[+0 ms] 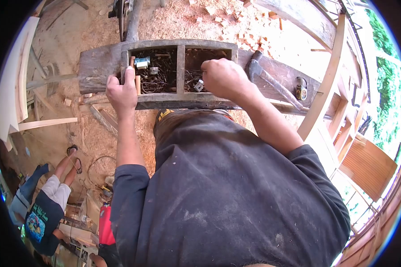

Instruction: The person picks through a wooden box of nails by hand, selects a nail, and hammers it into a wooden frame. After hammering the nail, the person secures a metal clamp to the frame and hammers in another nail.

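Observation:
A weathered wooden box with two compartments (181, 71) lies across a dark plank in front of me. My left hand (122, 92) is closed at the box's left wall, around a short piece of wood (138, 84). Over the right compartment, my right hand (227, 79) has its fingers curled together; whatever they pinch, if anything, is hidden. Many dark nails (162, 73) fill the left compartment, with a blue-and-white small item (142, 62) and a metal ring-like piece (153, 70) among them. A shiny metal bit (198, 85) lies in the right compartment.
A hammer (272, 80) and a yellow-black tape measure (301, 89) rest on the plank (280, 73) at right. Curved timbers (325, 98) rise beyond. Shavings and offcuts (218, 20) cover the ground. Another person (49, 209) is at lower left, near a red object (106, 227).

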### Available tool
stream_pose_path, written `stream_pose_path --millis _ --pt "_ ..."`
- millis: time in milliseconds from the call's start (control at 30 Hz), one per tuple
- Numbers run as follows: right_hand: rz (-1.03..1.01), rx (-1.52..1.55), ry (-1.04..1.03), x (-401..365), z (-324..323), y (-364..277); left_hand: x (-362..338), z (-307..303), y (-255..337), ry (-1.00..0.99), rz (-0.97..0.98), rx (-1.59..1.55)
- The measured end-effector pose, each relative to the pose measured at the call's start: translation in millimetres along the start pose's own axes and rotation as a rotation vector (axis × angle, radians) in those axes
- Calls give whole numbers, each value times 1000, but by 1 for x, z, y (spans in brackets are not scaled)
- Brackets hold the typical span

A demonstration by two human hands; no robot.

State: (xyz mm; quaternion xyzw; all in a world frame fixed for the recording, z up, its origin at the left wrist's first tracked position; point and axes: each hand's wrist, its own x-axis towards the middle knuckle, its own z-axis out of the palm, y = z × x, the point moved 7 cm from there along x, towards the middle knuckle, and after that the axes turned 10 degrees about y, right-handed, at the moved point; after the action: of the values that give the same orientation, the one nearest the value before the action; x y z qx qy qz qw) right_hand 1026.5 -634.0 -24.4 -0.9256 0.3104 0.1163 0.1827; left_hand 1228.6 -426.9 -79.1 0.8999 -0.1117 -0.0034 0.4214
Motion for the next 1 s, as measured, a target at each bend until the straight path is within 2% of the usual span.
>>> stream_pose_path --millis 133,200,333,433,600,933,1000 --pt "172 104 122 -4 -22 31 0 -1 4 14 31 -5" --pt "194 74 118 -10 -33 36 -1 1 2 13 26 -12" --pt "78 103 178 -10 -18 31 0 4 -1 45 50 33" --pt "-27 118 127 -8 -6 8 1 3 -4 44 52 39" --pt "-59 51 80 -2 8 1 -1 0 2 18 -2 15" --pt "96 2 21 -8 -7 22 -2 -1 6 -6 -20 18" --pt "18 -82 -159 -11 -2 20 -1 -1 6 3 0 19"
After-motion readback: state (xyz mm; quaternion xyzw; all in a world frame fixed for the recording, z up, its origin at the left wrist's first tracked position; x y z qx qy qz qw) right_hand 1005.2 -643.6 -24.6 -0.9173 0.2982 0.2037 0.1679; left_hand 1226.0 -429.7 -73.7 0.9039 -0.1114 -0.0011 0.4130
